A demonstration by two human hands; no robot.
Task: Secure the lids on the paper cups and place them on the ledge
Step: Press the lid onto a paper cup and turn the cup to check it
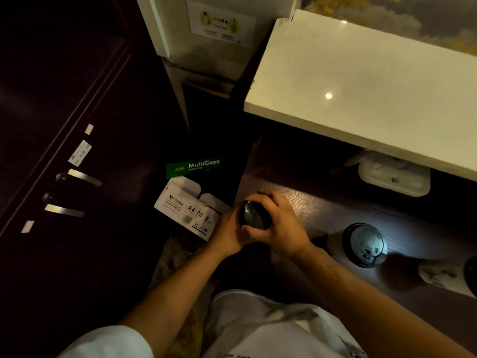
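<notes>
Your left hand (227, 228) wraps the paper cup (242, 223) to steady it while your right hand (278, 223) curls over its black lid (254, 215), pressing the rim. A lidded cup (364, 245) waits at three o'clock; the ledge (361, 86) lies at one o'clock.

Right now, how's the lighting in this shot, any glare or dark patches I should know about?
Head view: dim overall; the door at left is nearly black. A small glare spot sits on the pale ledge. A bright pool lights the lidded cup on the dark counter. Straight edges bow from wide-angle distortion.
</notes>
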